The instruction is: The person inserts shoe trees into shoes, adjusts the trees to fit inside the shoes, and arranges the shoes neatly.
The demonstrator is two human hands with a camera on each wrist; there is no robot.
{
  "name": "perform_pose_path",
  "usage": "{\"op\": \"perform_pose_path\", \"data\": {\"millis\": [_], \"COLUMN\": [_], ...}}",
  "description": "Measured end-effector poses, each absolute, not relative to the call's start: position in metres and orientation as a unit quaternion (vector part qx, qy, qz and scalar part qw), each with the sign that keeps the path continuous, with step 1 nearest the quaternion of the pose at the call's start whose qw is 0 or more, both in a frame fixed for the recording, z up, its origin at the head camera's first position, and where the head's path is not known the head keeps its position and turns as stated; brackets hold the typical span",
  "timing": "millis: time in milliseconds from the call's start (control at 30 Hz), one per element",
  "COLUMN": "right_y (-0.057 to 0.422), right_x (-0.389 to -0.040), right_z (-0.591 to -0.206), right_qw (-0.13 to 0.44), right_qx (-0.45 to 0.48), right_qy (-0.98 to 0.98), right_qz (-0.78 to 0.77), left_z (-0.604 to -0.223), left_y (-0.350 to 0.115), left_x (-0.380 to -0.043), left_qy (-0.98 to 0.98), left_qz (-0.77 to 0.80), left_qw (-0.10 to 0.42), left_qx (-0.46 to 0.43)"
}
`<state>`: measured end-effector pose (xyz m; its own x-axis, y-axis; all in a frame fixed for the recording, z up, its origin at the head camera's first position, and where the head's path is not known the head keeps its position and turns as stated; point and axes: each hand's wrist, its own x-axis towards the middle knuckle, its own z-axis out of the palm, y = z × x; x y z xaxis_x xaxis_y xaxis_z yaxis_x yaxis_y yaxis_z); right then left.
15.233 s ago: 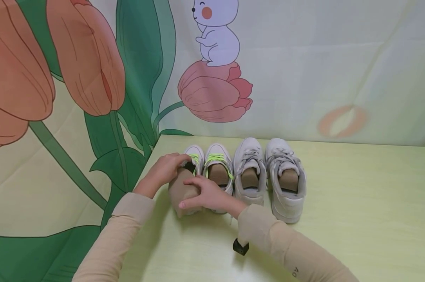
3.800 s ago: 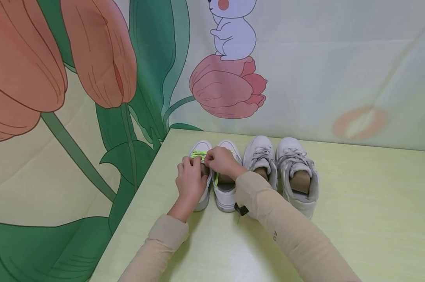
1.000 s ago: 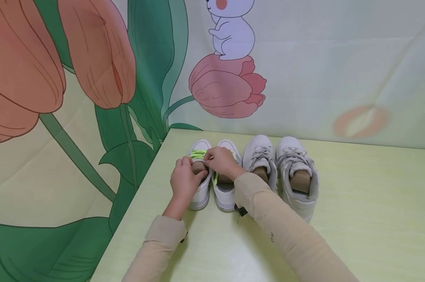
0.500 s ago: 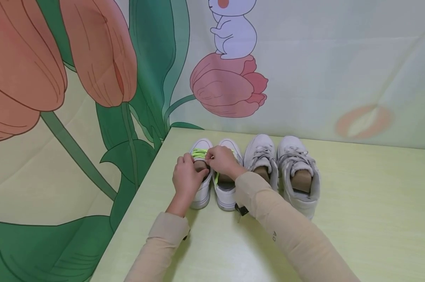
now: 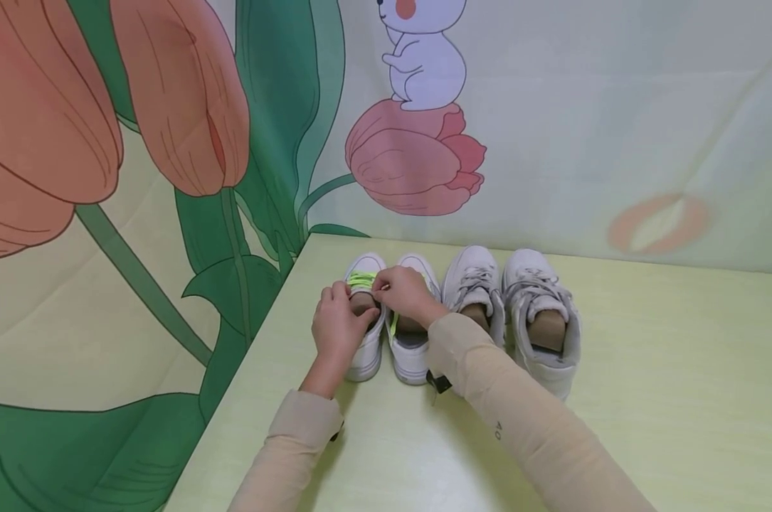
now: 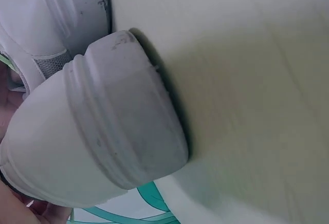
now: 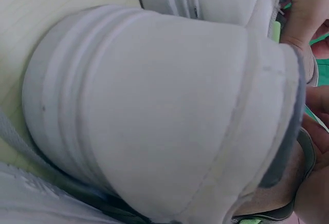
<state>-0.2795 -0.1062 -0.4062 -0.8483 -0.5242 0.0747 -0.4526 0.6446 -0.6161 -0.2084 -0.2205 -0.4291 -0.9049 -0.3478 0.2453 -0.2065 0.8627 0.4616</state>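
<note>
A white sneaker (image 5: 363, 359) with neon-green laces (image 5: 362, 279) stands leftmost in a row on the table, a brown insert (image 5: 362, 304) showing in its opening. My left hand (image 5: 336, 320) grips its collar, fingers at the left edge and thumb reaching across the opening. With curled fingers, my right hand (image 5: 406, 291) pinches at the top right end of the laces; what lies between the fingertips is partly hidden. In the left wrist view the sneaker's heel (image 6: 128, 116) fills the middle. The matching sneaker (image 5: 411, 355) stands under my right hand, seen heel-on in the right wrist view.
Two larger white sneakers with grey laces, one nearer (image 5: 472, 274) and one at the row's right end (image 5: 542, 313), hold brown inserts too. Behind the pale table (image 5: 667, 370) hangs a printed backdrop (image 5: 552, 142). The table's left edge runs close by the row.
Earlier a beige piece stood over the leftmost sneaker's heel under both hands; now a brown insert sits inside. Since 3.8 s ago my left hand has shifted slightly left; my right hand stays.
</note>
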Motion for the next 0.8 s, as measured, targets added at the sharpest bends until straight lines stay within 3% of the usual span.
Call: {"op": "perform_pose_path", "data": {"millis": [333, 800], "right_y": [-0.106, -0.105], "right_x": [-0.277, -0.278], "right_z": [-0.409, -0.404], "right_qw": [0.05, 0.039], "right_qx": [-0.287, -0.286], "right_qy": [0.898, 0.901], "right_qz": [-0.329, -0.324], "left_z": [-0.432, -0.425], "left_y": [-0.247, -0.255], "left_x": [-0.202, -0.211], "left_qy": [-0.96, -0.962], "left_qz": [-0.228, -0.257], "left_qw": [0.146, 0.083], "left_qx": [0.075, 0.04]}}
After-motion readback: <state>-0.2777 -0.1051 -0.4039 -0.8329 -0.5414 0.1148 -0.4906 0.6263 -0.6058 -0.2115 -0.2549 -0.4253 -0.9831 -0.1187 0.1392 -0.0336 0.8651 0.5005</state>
